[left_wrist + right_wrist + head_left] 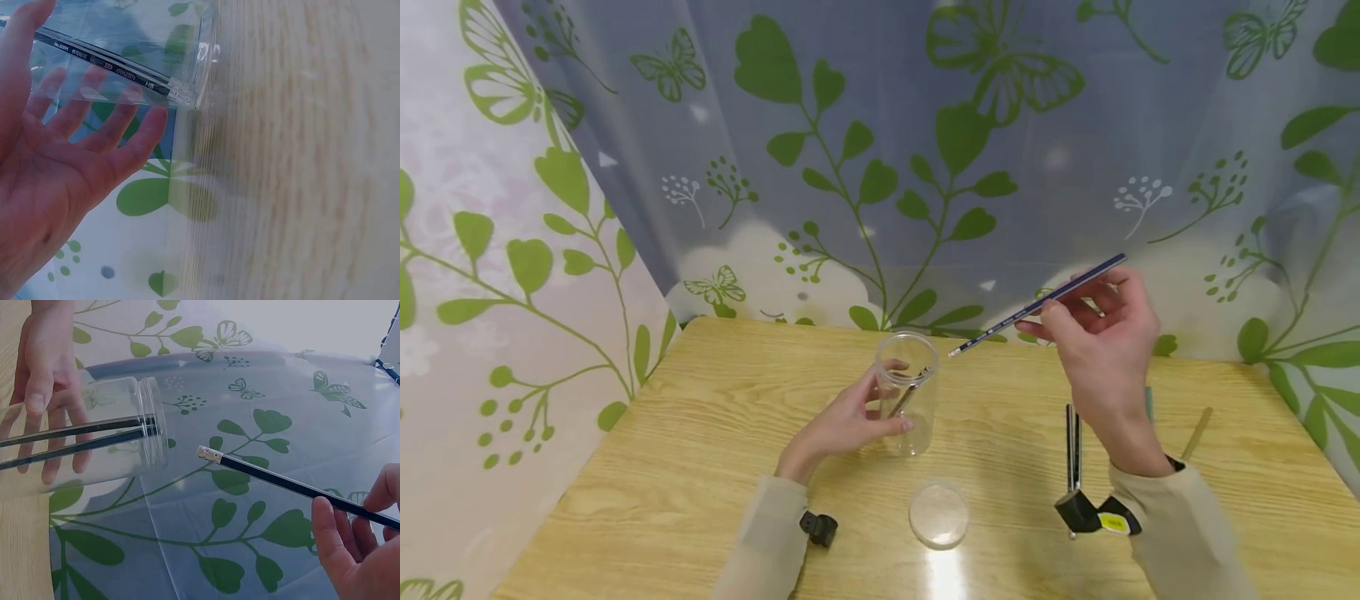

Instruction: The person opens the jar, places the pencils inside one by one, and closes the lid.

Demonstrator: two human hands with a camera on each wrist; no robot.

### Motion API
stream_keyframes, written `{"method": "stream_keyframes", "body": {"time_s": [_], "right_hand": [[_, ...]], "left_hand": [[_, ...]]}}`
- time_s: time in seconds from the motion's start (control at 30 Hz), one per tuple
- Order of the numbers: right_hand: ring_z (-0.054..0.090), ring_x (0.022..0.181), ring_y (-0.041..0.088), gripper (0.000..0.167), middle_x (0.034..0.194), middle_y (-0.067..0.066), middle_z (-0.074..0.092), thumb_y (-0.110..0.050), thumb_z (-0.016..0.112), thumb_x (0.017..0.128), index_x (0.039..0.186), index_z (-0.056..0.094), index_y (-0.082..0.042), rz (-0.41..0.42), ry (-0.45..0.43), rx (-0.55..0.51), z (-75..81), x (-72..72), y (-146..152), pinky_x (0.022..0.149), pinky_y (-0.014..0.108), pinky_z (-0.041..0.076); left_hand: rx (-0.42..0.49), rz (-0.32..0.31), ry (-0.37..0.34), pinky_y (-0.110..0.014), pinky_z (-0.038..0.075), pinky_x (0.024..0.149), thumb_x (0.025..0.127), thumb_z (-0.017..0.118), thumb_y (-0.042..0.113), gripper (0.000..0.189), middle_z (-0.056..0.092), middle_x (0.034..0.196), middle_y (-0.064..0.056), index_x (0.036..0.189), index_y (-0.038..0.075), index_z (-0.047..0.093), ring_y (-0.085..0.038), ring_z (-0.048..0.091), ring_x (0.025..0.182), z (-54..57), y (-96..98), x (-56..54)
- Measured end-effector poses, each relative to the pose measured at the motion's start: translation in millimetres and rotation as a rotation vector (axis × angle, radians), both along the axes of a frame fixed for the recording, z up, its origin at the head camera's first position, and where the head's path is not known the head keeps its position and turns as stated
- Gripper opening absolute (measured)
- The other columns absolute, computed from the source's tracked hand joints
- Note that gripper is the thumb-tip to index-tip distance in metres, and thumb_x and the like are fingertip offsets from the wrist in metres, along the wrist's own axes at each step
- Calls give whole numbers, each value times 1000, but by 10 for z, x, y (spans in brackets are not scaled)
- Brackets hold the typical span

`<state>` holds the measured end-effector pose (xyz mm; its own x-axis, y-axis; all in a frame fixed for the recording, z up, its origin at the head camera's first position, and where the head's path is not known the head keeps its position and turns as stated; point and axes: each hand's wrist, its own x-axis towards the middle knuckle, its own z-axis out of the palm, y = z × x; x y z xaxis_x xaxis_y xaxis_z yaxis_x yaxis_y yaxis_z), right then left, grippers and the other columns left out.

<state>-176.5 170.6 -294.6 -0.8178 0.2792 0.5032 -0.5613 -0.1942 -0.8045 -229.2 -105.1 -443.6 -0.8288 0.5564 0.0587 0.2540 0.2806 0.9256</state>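
Note:
A clear cylindrical jar [922, 421] stands upright on the table with its mouth uncovered. My left hand [850, 419] holds it from the left, thumb on the near side and fingers around the far side. Inside lean two dark pencils [81, 430], eraser ends down in the left wrist view. My right hand [1108, 342] pinches another dark blue pencil [1037, 307] between thumb and fingers. It slants down to the left, its metal-banded eraser end just right of the jar's mouth and apart from it.
A round clear lid [939, 516] lies in front of the jar. Dark pencils [1069, 450] lie under the right wrist, beside a teal item [1148, 403] mostly hidden by the arm. Farther right is a tan stick [1198, 433]. A patterned curtain [850, 167] hangs behind the table.

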Motion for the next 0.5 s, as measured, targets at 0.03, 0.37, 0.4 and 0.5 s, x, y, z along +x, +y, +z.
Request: {"method": "stream_keyframes", "body": {"time_s": [0.03,0.37,0.4,0.5], "right_hand": [[68,75,22,34,87,12,60,24,52,84,107,55,-2,0,2,3,2,-2,-15,66,38,66],[67,79,23,39,90,12,61,25,55,83,105,57,-8,-10,1,33,13,-47,-153,68,37,66],[67,79,23,40,90,12,61,25,55,83,104,57,-8,-4,3,32,11,-52,-167,68,37,66],[67,78,22,41,89,11,61,25,56,83,103,57,-11,1,7,36,-2,-62,-209,68,37,66]], "left_hand": [[0,1,-2,-49,48,114,91,79,24,75,36,163,-2,152,35,37,-33,44,146,-1,-1,1],[-2,3,-8,-49,48,114,92,79,24,75,37,161,5,152,34,36,-32,45,145,15,2,8],[-4,3,-10,-49,48,114,92,79,24,76,37,161,5,153,32,36,-32,45,145,17,3,7],[-5,2,-12,-49,48,114,92,79,24,77,37,162,2,155,29,35,-33,45,145,20,4,6]]}}
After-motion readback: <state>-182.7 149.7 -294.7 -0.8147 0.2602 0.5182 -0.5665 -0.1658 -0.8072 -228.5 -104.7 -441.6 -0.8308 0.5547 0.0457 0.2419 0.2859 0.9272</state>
